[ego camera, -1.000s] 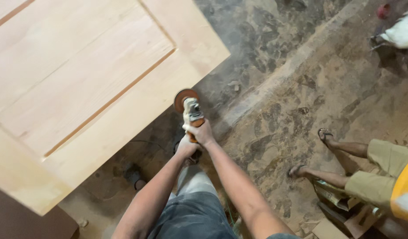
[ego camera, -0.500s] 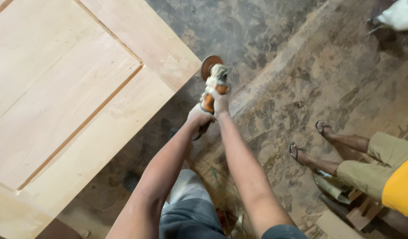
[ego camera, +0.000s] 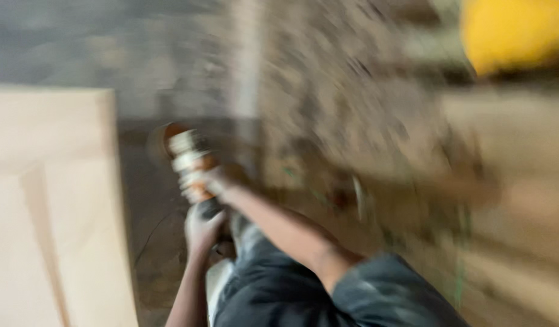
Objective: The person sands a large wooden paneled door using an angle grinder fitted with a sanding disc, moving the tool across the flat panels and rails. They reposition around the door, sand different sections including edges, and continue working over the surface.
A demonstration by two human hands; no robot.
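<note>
Head view | two hands, left (ego camera: 202,227) and right (ego camera: 214,181), grip clenched on one grinder (ego camera: 188,160) | one wooden door (ego camera: 55,206)

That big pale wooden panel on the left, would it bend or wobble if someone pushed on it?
Probably stiff: the wooden panel looks thick, with a raised frame around a recessed field. Likely heavy for one person, since it fills the picture's left side. Its bare, pale surface seems unlikely to be slippery, though the blur hides detail. Both hands, left and right, grip a power tool beside it.
</note>
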